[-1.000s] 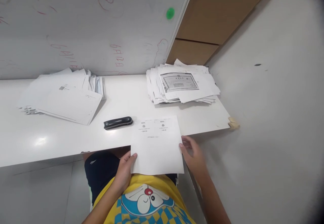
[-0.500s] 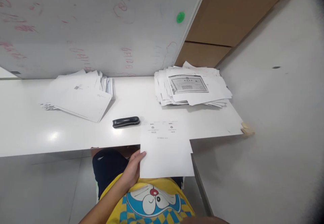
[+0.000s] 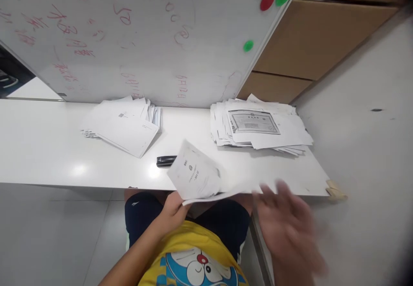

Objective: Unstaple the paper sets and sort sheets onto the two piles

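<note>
My left hand [image 3: 174,210] is closed on the near left edge of some printed paper sheets [image 3: 195,178], thumb on top. The sheets are bent and tilted at the table's front edge, one corner turned up to the left with small print showing. My right hand [image 3: 285,223], blurred by motion, is raised at the right end of the paper with its fingers apart; whether a fingertip touches the sheet I cannot tell. Behind the lifted corner lies a black stapler [image 3: 165,161], its right end hidden by the paper.
On the white table [image 3: 38,148] lies a fanned paper stack [image 3: 125,124] at the left. A thicker stack [image 3: 274,137], with a certificate copy on top, lies at the right. Behind stand a whiteboard [image 3: 145,62] with magnets and brown boxes [image 3: 322,40]. A wall [image 3: 364,156] bounds the right side.
The paper was flat with its print facing up; now it is bent and tilted. My right hand has come up into view at the right. The view has shifted.
</note>
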The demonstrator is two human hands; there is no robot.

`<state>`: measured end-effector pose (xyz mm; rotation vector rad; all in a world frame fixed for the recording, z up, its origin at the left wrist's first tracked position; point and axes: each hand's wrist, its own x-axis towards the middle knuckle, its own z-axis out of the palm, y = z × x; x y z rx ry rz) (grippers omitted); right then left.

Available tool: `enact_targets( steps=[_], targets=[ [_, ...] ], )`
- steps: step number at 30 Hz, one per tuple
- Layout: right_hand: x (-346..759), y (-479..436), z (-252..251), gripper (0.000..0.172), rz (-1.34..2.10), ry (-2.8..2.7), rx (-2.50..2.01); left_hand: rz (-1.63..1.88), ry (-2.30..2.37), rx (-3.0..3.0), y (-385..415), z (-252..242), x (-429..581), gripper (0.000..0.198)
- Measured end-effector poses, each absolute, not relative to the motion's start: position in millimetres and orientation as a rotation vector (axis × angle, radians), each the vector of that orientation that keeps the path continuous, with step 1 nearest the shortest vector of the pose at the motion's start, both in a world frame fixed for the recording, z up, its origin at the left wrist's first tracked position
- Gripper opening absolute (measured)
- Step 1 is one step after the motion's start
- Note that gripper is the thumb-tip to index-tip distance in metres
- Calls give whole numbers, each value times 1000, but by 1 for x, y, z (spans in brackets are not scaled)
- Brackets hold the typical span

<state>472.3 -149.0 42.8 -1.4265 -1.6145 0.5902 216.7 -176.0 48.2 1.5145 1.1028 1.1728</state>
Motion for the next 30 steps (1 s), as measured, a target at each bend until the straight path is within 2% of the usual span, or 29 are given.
enact_targets(
  steps=[2, 6, 8, 12, 17, 21, 25, 28, 30],
  targets=[
    [478, -146, 47, 48, 669, -1457, -1327, 1244, 1190, 1478, -162, 46, 214, 23],
    [476, -122, 36, 77, 998, -1266, -1125, 1221, 1283, 1450, -135, 34, 206, 23],
    [470, -107, 27, 84, 1166, -1238, -1083, 1201, 1250, 1480, -128, 33, 201, 23],
    [459, -86, 17, 80, 1370, -1229, -1042, 1102, 1009, 1680, -124, 47, 192, 24],
    [455, -78, 16, 86, 1332, -1453, -992, 943, 940, 1813, -126, 60, 185, 24],
    [455, -84, 19, 76, 1358, -1350, -1082, 905, 976, 1782, -126, 53, 183, 25],
    [454, -89, 30, 60, 1358, -1236, -1125, 1038, 1064, 1701, -129, 40, 181, 23],
    [454, -88, 33, 45, 1410, -1200, -1058, 1222, 1375, 1583, -132, 31, 184, 23],
    [455, -85, 28, 47, 1398, -1205, -1022, 1334, 1617, 1462, -133, 28, 190, 23]
  ],
)
